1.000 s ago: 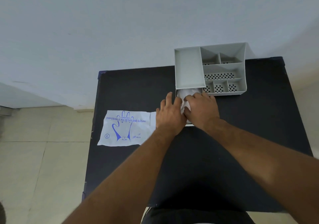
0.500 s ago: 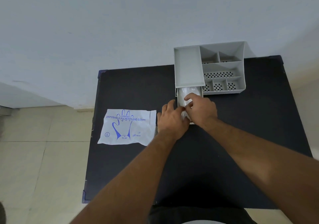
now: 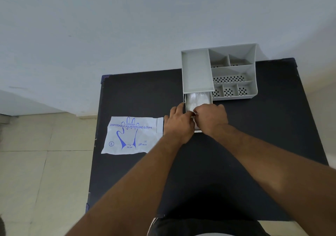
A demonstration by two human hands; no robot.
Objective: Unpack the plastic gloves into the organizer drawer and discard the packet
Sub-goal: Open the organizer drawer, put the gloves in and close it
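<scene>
A grey organizer (image 3: 234, 66) stands at the table's far edge, its drawer (image 3: 185, 101) pulled out toward me. Clear plastic gloves (image 3: 198, 99) fill the drawer's open part. My left hand (image 3: 179, 122) and my right hand (image 3: 211, 118) are side by side over the drawer's near end, fingers pressed on the gloves there and hiding that end. The white packet (image 3: 131, 135), printed with a blue hand and "Disposable Polyethylene Gloves", lies flat on the table just left of my left hand.
The black table (image 3: 254, 144) stands against a pale wall. The organizer's top has several small compartments, some with perforated floors. Beige floor tiles (image 3: 45, 172) lie beyond the table's left edge, which the packet partly overhangs.
Both hands have slid a little toward me along the drawer, uncovering more of the gloves near the organizer. The packet has not moved.
</scene>
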